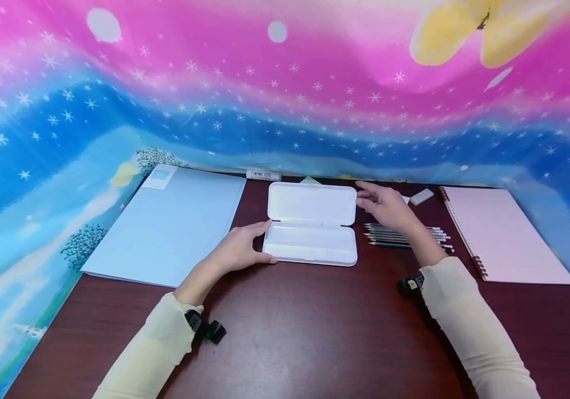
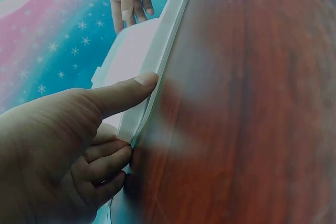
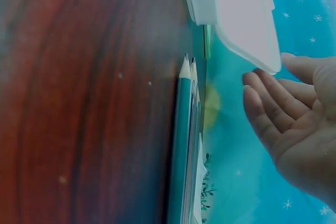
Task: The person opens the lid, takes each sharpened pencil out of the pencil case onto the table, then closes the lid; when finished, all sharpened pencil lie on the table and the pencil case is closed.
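Note:
A white pencil case (image 1: 312, 244) lies with its lid (image 1: 312, 203) raised and tilted back, its white inside showing. My left hand (image 1: 237, 247) grips the left end of the case. In the left wrist view its thumb (image 2: 131, 93) presses the front edge and the other fingers curl at the end. My right hand (image 1: 387, 208) is at the right edge of the lid with its fingers loosely extended. In the right wrist view, thumb and fingertips (image 3: 252, 95) are close about the lid's corner; whether they touch it I cannot tell.
Several pencils (image 1: 395, 237) lie beside the case, under the right forearm. A white eraser (image 1: 421, 197) and pink spiral notebook (image 1: 509, 235) are at right. A pale blue folder (image 1: 175, 221) lies left. A white tube (image 1: 263, 175) lies at the back, before the patterned cloth (image 1: 285, 111).

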Motion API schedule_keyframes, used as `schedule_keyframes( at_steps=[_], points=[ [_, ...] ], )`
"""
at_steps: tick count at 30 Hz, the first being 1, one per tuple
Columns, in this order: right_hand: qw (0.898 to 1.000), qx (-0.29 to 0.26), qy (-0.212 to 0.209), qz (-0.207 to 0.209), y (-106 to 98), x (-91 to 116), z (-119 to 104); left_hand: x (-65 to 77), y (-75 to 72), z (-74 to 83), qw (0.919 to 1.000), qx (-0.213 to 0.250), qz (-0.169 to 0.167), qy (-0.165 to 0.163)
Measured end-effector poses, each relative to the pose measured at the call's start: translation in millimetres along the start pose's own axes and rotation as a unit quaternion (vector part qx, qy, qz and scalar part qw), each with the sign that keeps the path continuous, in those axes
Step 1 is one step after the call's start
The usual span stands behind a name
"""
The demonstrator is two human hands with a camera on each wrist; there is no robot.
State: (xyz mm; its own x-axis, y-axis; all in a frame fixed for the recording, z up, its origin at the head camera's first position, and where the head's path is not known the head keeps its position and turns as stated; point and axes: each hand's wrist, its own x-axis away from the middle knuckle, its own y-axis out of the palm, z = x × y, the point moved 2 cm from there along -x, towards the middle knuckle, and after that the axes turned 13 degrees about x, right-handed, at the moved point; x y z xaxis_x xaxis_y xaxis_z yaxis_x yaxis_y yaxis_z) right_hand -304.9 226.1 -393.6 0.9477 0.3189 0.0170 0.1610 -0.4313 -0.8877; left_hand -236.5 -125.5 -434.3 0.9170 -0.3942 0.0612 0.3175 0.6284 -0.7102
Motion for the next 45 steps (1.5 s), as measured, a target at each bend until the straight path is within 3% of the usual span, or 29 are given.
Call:
schedule_keyframes(
  at_steps=[6, 11, 15, 18, 22, 30, 33, 39, 45],
  points=[
    [0.997, -0.016, 0.006, 0.073, -1.6, 9.9, -2.9, -1.1, -0.1, 3.3, 0.9999, -0.003, 0.010, 0.004],
    [0.995, -0.032, -0.014, 0.093, -5.7, 19.7, -9.3, -1.2, -0.3, 5.0, 0.9999, -0.008, 0.012, 0.002],
    [0.995, -0.006, -0.057, 0.078, -4.6, 27.1, -16.2, -1.5, 0.3, 5.7, 0.9998, -0.012, 0.014, 0.007],
    [0.996, 0.014, -0.082, 0.045, 1.7, 32.7, -21.9, -0.7, 1.6, 5.5, 0.9997, -0.016, 0.013, 0.010],
    [0.997, 0.013, -0.081, 0.006, 10.9, 39.0, -26.3, 1.3, 2.6, 4.2, 0.9995, -0.024, 0.013, 0.013],
    [0.995, 0.023, -0.091, -0.018, 16.1, 45.9, -28.9, 4.2, -2.0, 1.8, 0.9963, -0.067, 0.012, 0.053],
    [0.994, 0.034, -0.101, -0.020, 18.3, 48.8, -29.7, 5.3, -6.2, -0.5, 0.9977, -0.044, 0.007, 0.052],
    [0.990, 0.064, -0.122, -0.026, 24.6, 54.3, -32.1, 9.7, -15.8, -2.9, 0.9999, -0.001, -0.005, 0.009],
    [0.987, 0.075, -0.133, -0.057, 26.5, 56.6, -33.9, 8.3, -12.6, 11.1, 0.9990, -0.004, -0.023, 0.037]
  ],
)
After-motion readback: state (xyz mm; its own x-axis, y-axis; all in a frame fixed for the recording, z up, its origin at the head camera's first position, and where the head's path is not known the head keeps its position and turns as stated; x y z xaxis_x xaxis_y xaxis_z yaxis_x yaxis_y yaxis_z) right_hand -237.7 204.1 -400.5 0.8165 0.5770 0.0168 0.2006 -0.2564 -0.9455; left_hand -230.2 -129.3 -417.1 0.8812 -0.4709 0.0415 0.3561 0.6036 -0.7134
